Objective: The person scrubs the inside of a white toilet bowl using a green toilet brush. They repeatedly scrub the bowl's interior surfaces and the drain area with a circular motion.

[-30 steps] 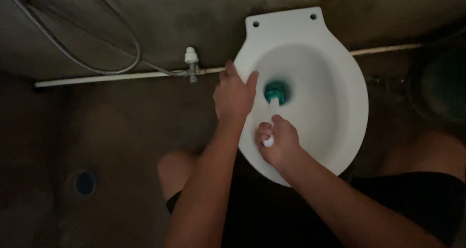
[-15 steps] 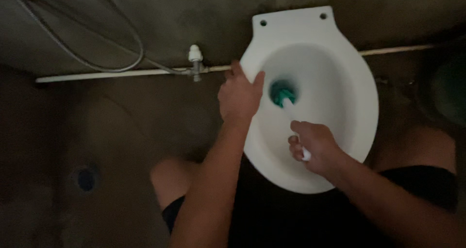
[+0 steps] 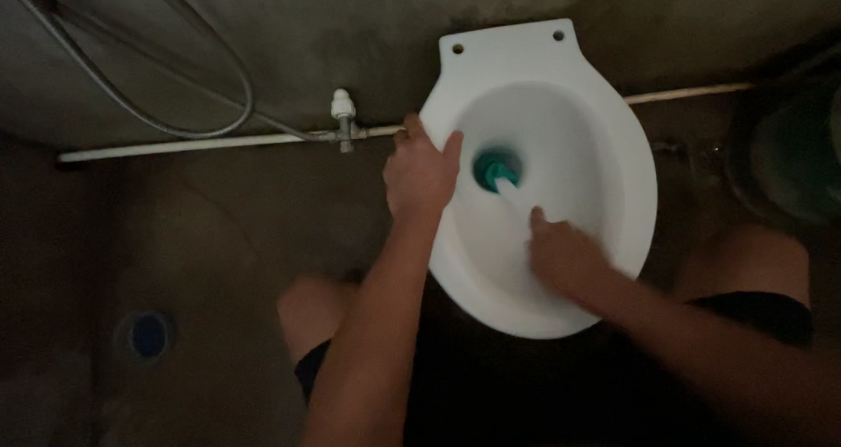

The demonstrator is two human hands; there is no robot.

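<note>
The teal-headed toilet brush [image 3: 498,172] sits deep in the white toilet bowl [image 3: 613,237], its handle gripped in the closed right hand [image 3: 561,254]; the left hand [image 3: 420,175], fingers spread flat, braces on the bowl's left rim for steadiness

Open room lies mainly inside the white toilet bowl [image 3: 604,184], toward its far and right walls, where bare porcelain shows. The bowl's centre is taken by a teal brush head [image 3: 495,168], and the near right part by the right hand [image 3: 561,256] on the white brush handle [image 3: 519,198]. The left rim is covered by the left hand [image 3: 420,174]. Left of the bowl, a white pipe [image 3: 201,142] with a valve [image 3: 342,114] (a grey hose [image 3: 175,130] looping above it) bars the wall side; the dark floor [image 3: 219,237] is open up to a round drain [image 3: 147,335].
</note>
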